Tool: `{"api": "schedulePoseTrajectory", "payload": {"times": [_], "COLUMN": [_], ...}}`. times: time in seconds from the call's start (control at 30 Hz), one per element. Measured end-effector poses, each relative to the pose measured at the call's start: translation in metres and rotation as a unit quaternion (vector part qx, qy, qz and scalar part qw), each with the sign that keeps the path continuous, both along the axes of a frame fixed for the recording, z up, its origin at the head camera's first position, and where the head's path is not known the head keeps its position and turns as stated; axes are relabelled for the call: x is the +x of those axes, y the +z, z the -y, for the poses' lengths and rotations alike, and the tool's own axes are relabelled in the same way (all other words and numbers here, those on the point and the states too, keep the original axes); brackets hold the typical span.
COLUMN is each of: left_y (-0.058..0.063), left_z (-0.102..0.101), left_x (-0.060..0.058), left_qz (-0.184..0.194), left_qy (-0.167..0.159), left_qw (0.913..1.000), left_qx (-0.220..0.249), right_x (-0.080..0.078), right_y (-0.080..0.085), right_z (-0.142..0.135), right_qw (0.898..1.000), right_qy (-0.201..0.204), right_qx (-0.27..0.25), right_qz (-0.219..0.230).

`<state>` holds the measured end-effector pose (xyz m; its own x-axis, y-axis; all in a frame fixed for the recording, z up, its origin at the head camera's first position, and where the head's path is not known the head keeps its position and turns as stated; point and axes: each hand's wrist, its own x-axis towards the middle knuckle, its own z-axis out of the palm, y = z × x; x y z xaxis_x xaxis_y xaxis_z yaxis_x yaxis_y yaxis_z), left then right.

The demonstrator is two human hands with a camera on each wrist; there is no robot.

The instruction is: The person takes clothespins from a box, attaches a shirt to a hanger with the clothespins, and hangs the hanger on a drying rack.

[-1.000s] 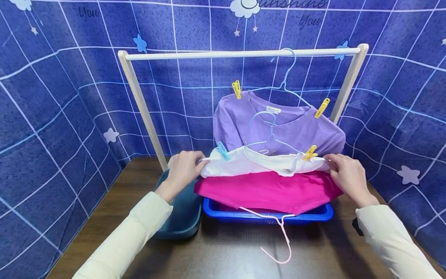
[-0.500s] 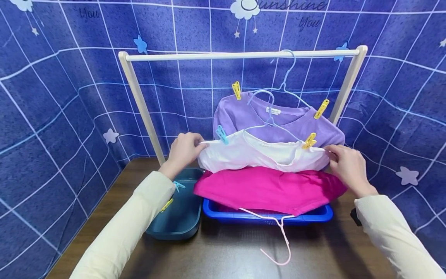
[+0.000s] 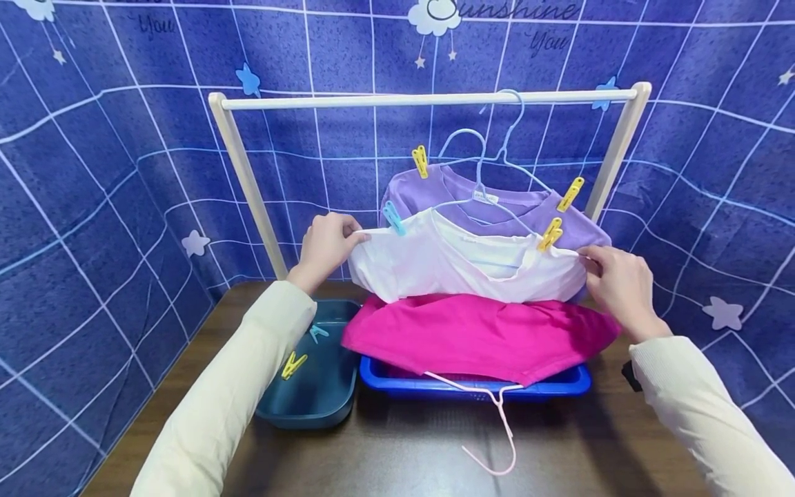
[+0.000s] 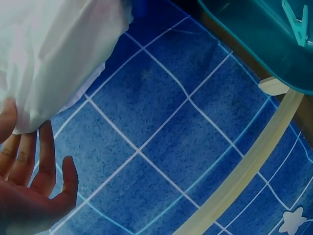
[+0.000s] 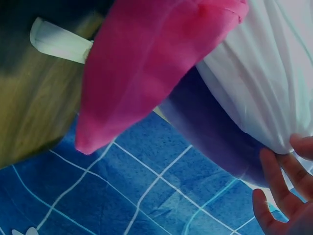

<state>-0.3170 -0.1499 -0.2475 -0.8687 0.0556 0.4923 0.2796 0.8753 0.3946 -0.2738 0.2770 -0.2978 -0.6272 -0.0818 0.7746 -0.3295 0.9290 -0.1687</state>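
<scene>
My left hand [image 3: 329,245] pinches one shoulder of a white shirt [image 3: 404,266] between thumb and fingers. The other shoulder is pinched by my right hand [image 3: 621,283]. A light blue hanger [image 3: 480,166] sits inside the shirt, its hook pointing up below the rail. A blue clothespin [image 3: 393,218] clips the shirt on the left and a yellow clothespin [image 3: 550,235] on the right. Behind it, a purple shirt [image 3: 397,186] hangs from the rack's rail [image 3: 373,101] with two yellow clothespins. In the left wrist view, fingertips meet the white fabric [image 4: 73,58].
A pink garment [image 3: 478,331] with a pink hanger [image 3: 499,407] lies over a blue basket [image 3: 385,386] in front. Left of it stands a teal bin [image 3: 310,407] holding a yellow clothespin [image 3: 293,365] and a blue clothespin [image 3: 318,333]. The rack's wooden posts [image 3: 248,179] flank the clothes.
Both hands have raised the white shirt and its hanger, the left hand more than the right. The hanger's hook has risen towards the rail. Clothespins in the teal bin have come into view.
</scene>
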Motion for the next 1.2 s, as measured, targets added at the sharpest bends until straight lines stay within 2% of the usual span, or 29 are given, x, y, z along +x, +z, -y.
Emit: {"api": "schedulePoseTrajectory", "payload": {"times": [0.53, 0.9, 1.2], "left_y": [0.023, 0.043, 0.057], "left_z": [-0.002, -0.006, -0.008], "left_x": [-0.016, -0.021, -0.029], "left_qz": [-0.031, -0.044, -0.057], "left_qy": [0.023, 0.050, 0.072], "left_qw": [0.9991, 0.9973, 0.9955], "left_qx": [0.015, 0.033, 0.026], "right_x": [-0.004, -0.007, -0.009], "right_y": [0.018, 0.031, 0.038], "right_z": [0.007, 0.012, 0.013], "right_qw": [0.999, 0.999, 0.999], "right_qy": [-0.002, -0.007, -0.009], "right_qx": [-0.002, -0.008, -0.014], "right_qz": [-0.042, -0.038, -0.039]}}
